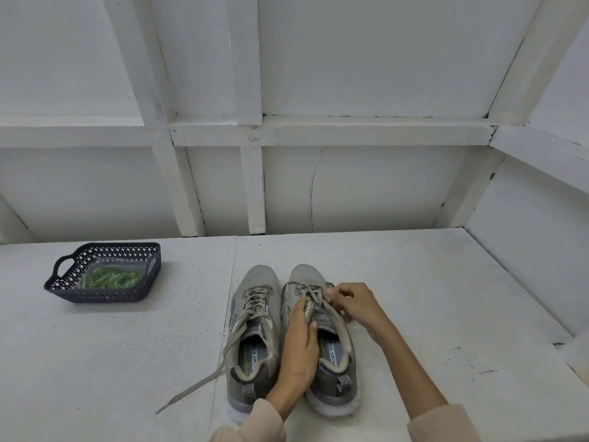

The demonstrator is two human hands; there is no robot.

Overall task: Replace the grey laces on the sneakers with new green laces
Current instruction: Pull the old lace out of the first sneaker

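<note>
Two grey sneakers stand side by side, toes pointing away from me. The left sneaker (255, 317) has its grey lace (204, 381) untied, one end trailing across the table toward me. My left hand (301, 342) grips the tongue area of the right sneaker (331, 352). My right hand (349, 306) pinches that shoe's grey lace (310, 293) beside the upper eyelets. The green laces (111, 278) lie bundled in a dark basket (105, 296) at the far left.
The white table (430, 298) runs wide on both sides of the shoes. A white framed wall (287, 132) rises behind, and a side panel closes in at the right.
</note>
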